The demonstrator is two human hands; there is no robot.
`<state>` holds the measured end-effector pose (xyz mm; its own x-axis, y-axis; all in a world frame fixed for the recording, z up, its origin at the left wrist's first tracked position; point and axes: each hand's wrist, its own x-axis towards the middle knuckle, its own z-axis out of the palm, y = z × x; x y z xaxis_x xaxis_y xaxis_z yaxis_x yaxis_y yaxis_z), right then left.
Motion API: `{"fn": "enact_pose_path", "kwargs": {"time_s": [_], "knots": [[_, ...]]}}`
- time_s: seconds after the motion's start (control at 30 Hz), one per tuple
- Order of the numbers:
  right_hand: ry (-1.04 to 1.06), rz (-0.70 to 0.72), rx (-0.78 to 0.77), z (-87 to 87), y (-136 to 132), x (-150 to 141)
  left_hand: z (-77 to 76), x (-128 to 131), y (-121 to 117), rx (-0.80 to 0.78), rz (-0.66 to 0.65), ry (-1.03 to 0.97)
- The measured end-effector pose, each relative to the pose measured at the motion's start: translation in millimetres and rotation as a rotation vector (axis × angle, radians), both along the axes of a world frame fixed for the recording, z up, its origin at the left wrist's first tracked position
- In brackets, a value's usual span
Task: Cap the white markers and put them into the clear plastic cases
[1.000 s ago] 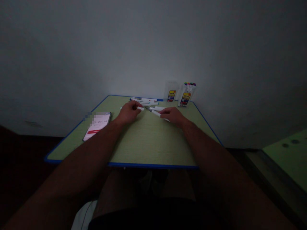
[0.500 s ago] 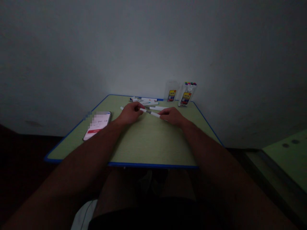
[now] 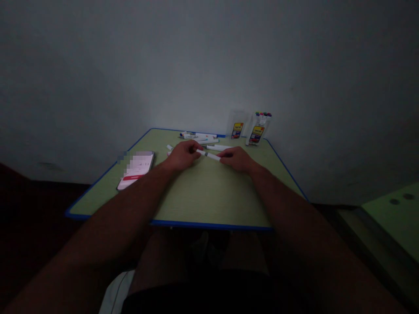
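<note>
A white marker with a grey band is held over the middle of the table. Its left end is pinched between the thumb and fingers of my left hand. At its other end my right hand has its fingers closed round the barrel. Just behind my hands lie more white markers, loose on the tabletop. Part of another white piece shows beside my left knuckles; the rest is hidden by the hand.
Several markers lie piled near the table's back edge. A clear labelled case stands at the back right, next to a second case filled with colour-capped markers. A phone with a lit screen rests at the left.
My hands have come slightly closer together along the marker, and less of it shows between them. The whole view has shifted a little.
</note>
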<state>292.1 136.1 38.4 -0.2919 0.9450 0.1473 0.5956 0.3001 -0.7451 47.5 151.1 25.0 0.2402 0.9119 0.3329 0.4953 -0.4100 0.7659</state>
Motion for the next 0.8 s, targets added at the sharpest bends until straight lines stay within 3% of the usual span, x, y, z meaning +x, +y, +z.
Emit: {"fn": "enact_pose_path", "kwargs": {"time_s": [0.8], "knots": [[0.0, 0.001, 0.049, 0.1, -0.9, 1.6, 1.2, 3.0, -3.3, 0.008, -0.025, 0.033]]}}
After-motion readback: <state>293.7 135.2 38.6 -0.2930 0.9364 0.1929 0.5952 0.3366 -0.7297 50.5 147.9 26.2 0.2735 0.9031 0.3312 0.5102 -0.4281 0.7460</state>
